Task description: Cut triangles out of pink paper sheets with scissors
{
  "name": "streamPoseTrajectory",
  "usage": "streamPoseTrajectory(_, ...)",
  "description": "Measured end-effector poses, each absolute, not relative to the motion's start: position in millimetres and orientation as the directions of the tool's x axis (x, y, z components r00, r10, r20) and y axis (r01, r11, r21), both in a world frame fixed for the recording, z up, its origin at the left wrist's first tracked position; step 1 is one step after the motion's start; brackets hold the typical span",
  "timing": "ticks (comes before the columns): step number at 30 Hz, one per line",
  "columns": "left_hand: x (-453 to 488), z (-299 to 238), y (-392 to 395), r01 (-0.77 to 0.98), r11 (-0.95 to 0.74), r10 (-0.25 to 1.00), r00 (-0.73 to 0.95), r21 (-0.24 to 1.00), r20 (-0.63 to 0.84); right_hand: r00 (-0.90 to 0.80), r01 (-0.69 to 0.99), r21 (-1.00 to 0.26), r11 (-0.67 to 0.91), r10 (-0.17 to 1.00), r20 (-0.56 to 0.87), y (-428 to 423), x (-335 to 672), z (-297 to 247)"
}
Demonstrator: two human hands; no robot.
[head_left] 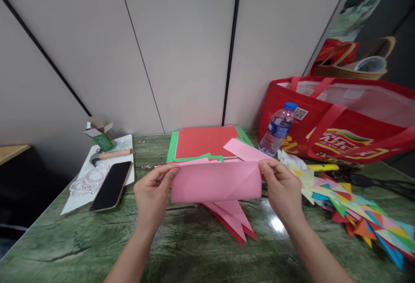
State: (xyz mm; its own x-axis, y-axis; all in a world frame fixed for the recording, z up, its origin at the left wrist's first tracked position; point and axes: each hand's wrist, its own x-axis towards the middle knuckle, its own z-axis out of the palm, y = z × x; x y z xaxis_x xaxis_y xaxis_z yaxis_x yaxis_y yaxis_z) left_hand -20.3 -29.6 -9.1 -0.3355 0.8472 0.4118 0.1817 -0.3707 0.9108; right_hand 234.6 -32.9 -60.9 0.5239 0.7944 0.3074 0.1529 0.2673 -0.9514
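Note:
A folded sheet of pink paper [214,182] is stretched level between my two hands, above the table. My left hand [156,190] pinches its upper left corner, thumb toward me. At the upper right corner, my right hand [281,186] grips it the same way. A diagonal crease shows on the sheet's right half. Behind and below it lie pointed pink and red paper strips [231,220], partly covered by the sheet. Another pink strip [244,149] slants out behind its upper right. Red paper [207,141] rests on green sheets [173,144] farther back.
At left, a phone [112,186], bead bracelets [90,180], a wooden-handled tool [115,154] and a small green box [102,138] lie on or by a white board [73,203]. At right stand a water bottle [275,134], a red bag [350,123] and colourful folded paper [359,214].

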Motion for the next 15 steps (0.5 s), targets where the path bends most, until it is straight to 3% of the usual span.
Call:
streamPoseTrajectory(6, -24.0, -9.4, -21.5, -0.012, -0.299, 0.888, -0.369, 0.954, 0.274, 0.53, 0.222, -0.936, 0.275, 0.772, 0.352, -39.4, 229.0, -52.2)
streamPoseTrajectory(15, -29.4, -9.2, -17.3, -0.006, -0.219, 0.9, -0.389, 0.976, 0.199, 0.526, 0.209, -0.941, 0.267, 0.78, 0.338, -41.3, 225.4, -48.3)
